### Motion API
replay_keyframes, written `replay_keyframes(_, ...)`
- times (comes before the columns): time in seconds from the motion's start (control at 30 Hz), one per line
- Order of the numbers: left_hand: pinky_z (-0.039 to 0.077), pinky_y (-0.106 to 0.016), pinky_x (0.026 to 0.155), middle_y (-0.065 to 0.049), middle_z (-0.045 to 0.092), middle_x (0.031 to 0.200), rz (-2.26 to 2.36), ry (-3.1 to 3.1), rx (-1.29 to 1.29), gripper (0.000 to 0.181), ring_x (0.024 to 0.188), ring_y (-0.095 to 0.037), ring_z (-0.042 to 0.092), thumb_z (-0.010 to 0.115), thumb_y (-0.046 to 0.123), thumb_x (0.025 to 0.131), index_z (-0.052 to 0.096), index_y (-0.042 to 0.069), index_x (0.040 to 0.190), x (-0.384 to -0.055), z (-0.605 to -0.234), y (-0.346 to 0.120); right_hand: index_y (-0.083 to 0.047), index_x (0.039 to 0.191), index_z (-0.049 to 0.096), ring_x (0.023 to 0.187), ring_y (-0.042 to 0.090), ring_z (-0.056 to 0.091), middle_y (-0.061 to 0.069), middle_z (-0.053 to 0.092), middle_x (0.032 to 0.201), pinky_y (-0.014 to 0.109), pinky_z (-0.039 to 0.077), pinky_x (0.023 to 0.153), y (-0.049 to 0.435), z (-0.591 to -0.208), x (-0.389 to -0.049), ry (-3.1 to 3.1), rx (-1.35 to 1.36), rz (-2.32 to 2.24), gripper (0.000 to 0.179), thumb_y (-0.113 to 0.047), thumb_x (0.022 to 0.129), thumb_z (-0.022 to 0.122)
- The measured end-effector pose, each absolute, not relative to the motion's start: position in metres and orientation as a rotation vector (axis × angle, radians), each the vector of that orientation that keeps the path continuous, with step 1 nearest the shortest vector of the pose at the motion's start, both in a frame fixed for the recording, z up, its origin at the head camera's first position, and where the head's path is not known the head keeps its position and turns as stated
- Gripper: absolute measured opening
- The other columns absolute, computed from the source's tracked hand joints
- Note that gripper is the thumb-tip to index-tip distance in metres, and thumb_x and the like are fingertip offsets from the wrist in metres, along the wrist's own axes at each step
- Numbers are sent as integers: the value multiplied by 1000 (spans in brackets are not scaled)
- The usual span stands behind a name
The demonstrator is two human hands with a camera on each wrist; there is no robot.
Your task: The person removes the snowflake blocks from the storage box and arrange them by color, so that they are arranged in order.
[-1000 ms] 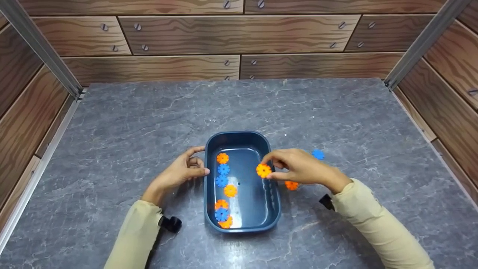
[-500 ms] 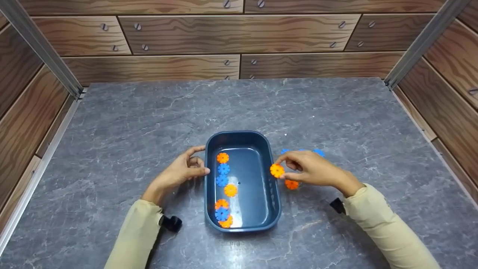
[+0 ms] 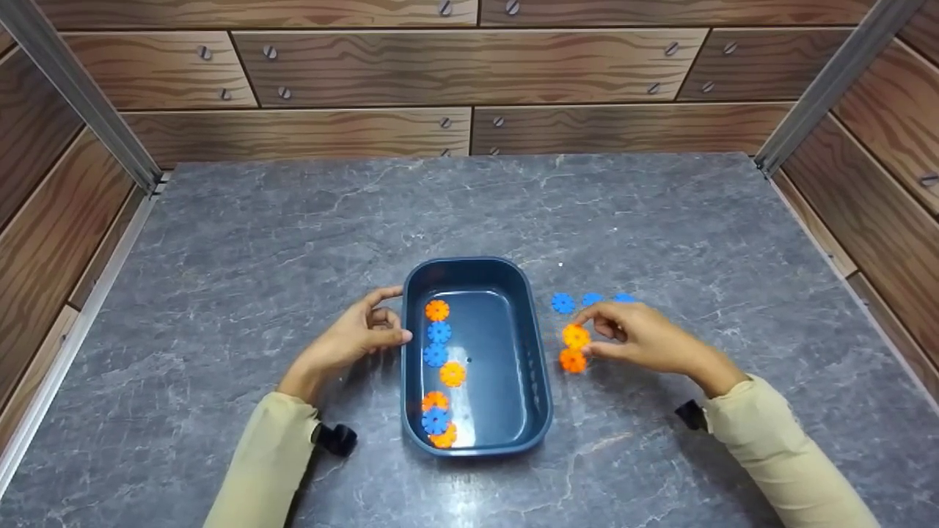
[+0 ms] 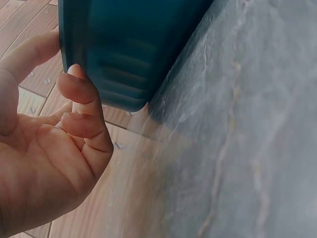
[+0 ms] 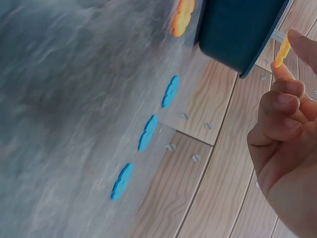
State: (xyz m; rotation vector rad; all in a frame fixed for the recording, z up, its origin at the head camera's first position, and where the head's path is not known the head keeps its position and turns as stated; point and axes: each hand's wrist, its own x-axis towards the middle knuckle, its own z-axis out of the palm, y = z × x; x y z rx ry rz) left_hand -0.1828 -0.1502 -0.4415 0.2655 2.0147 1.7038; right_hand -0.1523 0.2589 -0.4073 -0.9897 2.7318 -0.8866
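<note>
A dark blue tray (image 3: 539, 381) sits mid-table with several orange and blue gear-shaped discs (image 3: 439, 332) along its left side. My left hand (image 3: 367, 334) rests against the tray's left wall (image 4: 119, 59), fingers curled on it. My right hand (image 3: 631, 334) is just right of the tray and pinches an orange disc (image 3: 576, 336) (image 5: 283, 49) above the table. Another orange disc (image 3: 572, 360) (image 5: 182, 17) lies just below it on the table. Three blue discs (image 3: 563, 303) (image 5: 146, 133) lie in a row behind my right hand.
The grey marble table (image 3: 293, 220) is fenced by wood-patterned walls (image 3: 469, 66) at the back and both sides. Metal posts (image 3: 81, 95) stand in the back corners.
My right hand has carried the orange disc from over the tray's right side out to the right, above the table beside the other orange disc. The left hand has stayed put.
</note>
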Motion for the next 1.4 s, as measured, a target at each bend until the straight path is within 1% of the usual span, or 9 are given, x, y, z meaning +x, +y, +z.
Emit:
replay_keyframes(0.33, 35, -22, 57, 1, 56, 83, 1715, 1998, 286, 76, 65, -10, 44, 71, 12, 85, 28, 5, 147, -183, -441, -151, -11, 110, 64, 61, 0, 35, -8, 41, 70, 20, 35, 57, 274, -416, -153, 2702, -853, -843, 26, -23, 88, 70)
replay_keyframes(0.57, 35, -23, 58, 1, 56, 83, 1708, 2003, 280, 76, 64, -10, 43, 71, 12, 85, 28, 5, 147, -184, -441, -151, -11, 108, 64, 62, 2, 37, -8, 42, 70, 20, 35, 58, 283, -424, -154, 2709, -809, -795, 23, -21, 88, 70)
replay_keyframes(0.97, 36, -22, 57, 1, 56, 83, 1722, 1996, 277, 75, 64, -10, 44, 71, 10, 85, 28, 4, 147, -183, -443, -151, -9, 107, 66, 60, 0, 37, -9, 44, 69, 20, 35, 59, 295, -431, -153, 2723, -763, -695, 24, -19, 87, 71)
replay_keyframes(1.13, 35, -21, 56, 2, 56, 83, 1728, 1990, 268, 76, 64, -10, 44, 71, 11, 85, 28, 5, 147, -183, -443, -151, -9, 106, 66, 60, -1, 36, -9, 45, 69, 20, 33, 58, 298, -433, -151, 2758, -780, -637, 23, -22, 87, 71)
replay_keyframes(1.4, 35, -21, 56, 2, 55, 83, 1725, 1984, 296, 76, 63, -8, 44, 70, 11, 86, 26, 4, 147, -184, -443, -151, -14, 103, 66, 59, -1, 36, -11, 45, 68, 19, 32, 56, 300, -432, -151, 2768, -743, -564, 23, -30, 87, 71)
